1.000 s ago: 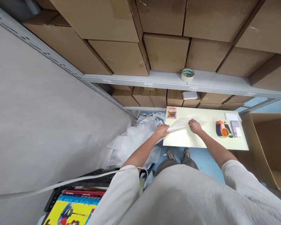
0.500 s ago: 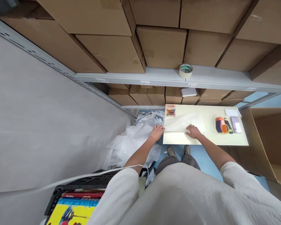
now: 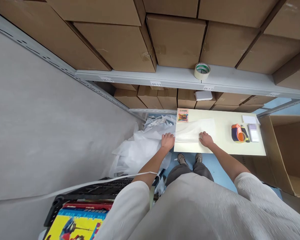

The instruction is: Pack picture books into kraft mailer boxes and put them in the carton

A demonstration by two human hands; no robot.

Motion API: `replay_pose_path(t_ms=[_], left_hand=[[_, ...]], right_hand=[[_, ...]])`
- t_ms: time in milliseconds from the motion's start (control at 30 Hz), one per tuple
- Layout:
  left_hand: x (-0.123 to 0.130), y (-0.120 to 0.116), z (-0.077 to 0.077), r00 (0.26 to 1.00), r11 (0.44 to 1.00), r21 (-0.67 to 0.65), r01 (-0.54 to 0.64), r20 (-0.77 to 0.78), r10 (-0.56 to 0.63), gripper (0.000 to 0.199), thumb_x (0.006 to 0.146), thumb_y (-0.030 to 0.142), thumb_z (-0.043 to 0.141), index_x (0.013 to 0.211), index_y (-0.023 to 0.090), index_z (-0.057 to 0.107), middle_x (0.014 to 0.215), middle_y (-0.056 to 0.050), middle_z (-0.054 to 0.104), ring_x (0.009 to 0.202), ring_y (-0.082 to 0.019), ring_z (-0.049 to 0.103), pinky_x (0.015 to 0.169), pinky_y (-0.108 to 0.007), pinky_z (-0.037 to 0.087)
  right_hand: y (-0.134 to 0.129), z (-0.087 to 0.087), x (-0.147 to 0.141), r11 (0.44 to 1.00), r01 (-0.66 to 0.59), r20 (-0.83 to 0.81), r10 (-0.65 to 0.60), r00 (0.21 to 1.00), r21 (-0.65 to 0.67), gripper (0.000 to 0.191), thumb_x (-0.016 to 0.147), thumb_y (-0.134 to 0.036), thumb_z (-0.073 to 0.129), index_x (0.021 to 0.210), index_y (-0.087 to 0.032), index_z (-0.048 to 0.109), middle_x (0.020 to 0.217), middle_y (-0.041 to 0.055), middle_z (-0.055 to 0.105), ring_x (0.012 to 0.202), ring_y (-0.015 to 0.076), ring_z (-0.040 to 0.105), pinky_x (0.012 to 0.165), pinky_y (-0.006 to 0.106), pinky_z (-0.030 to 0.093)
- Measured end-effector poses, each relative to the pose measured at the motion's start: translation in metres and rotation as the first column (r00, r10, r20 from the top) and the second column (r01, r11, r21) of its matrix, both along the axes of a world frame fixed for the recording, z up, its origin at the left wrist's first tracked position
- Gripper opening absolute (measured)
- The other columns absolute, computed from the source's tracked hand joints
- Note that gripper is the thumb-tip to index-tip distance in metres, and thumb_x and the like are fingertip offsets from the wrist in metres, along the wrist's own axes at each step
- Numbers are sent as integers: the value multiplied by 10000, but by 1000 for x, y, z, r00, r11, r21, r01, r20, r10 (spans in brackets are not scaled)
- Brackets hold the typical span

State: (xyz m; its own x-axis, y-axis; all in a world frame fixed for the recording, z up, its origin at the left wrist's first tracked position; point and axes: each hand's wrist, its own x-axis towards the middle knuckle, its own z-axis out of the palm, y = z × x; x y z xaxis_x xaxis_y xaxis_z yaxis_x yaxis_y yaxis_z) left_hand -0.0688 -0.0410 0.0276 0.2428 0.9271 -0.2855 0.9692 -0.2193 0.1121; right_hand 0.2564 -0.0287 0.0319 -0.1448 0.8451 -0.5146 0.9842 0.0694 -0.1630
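Note:
A thin white sheet (image 3: 190, 130) of soft-looking wrapping lies across the left half of the cream tabletop (image 3: 222, 146). My left hand (image 3: 168, 141) is at the table's left edge, fingers curled over the sheet's left end. Near the sheet's front right part, my right hand (image 3: 206, 139) has its fingers bent and gripping the material; the fingertips are partly hidden. Behind the sheet, at the back left corner, lies a small pink booklet (image 3: 182, 115) with a colourful picture.
An orange tape dispenser (image 3: 237, 133) and a purple-white packet (image 3: 253, 131) sit at the table's right. White wrapping (image 3: 137, 150) is heaped on the left. A large open carton (image 3: 277, 153) stands right. A tape roll (image 3: 202, 71) rests on the shelf; a black crate (image 3: 62, 200) holds books.
The sheet's right end has drawn slightly left and lies flatter. My left hand has turned a little, its fingers now pointing more forward. The view has shifted slightly.

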Motion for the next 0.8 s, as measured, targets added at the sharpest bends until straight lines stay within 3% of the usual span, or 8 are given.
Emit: replay_pose_path(t_ms=[133,233,333,433,533,600,733,800], left_hand=[[28,19,-3,989,995,5,103,103,-103,440,1010,133,479,1421,182,627,1409,-181,621,1300,-335,538,1109,-466,405],[46,27,-11,970,983,-31,180,174,-172,529,1014,162,504,1535,235,553,1576,-136,549,1398,-314,508,1168,-435,401],[52,27,-23,976,976,-146,162,166,-138,704,980,227,627,1655,264,432,1748,-121,380,1564,-342,383,1249,-465,355],[50,22,-34,987,954,-273,128,127,-96,920,949,302,708,1747,276,251,1844,-121,149,1681,-365,179,1325,-552,245],[49,18,-41,988,940,-317,122,128,-85,1062,925,364,744,1777,280,115,1856,-127,11,1711,-366,45,1349,-603,156],[52,17,-43,988,939,-322,116,137,-75,1087,908,374,767,1777,286,120,1854,-133,-7,1712,-370,11,1355,-604,134],[59,16,-45,990,939,-332,92,132,-50,1051,891,313,786,1764,293,201,1853,-146,-14,1710,-388,-5,1353,-602,150],[62,15,-46,989,940,-328,95,140,-52,1063,870,301,799,1759,299,218,1853,-148,-12,1707,-406,-1,1350,-615,151]], right_hand=[[7,-2,-13,994,-57,-19,59,998,92,493,1040,-296,528,1522,-191,527,1576,204,489,1396,359,466,1142,465,395],[11,-7,-21,992,-102,-33,105,994,77,663,1001,-380,616,1623,-232,441,1734,179,331,1500,384,360,1209,505,323],[8,-13,-25,993,-103,-23,104,994,52,713,976,-428,651,1637,-271,432,1758,157,307,1530,396,314,1224,538,291],[8,-16,-27,996,-58,-23,60,998,65,650,969,-397,642,1588,-268,492,1713,158,370,1498,394,359,1218,556,304],[27,-19,-39,994,80,-60,-76,995,68,503,988,-347,587,1479,-241,591,1585,177,499,1418,379,465,1191,548,368],[52,-23,-53,973,222,-132,-212,968,66,449,998,-345,562,1428,-228,622,1481,179,573,1358,356,533,1142,505,441],[112,-34,-89,871,492,-324,-463,825,6,424,990,-393,594,1371,-213,636,1343,138,656,1195,269,653,1017,368,533],[135,-40,-108,804,592,-331,-574,749,-57,461,958,-460,658,1335,-195,644,1299,140,673,1161,265,672,966,348,548]])
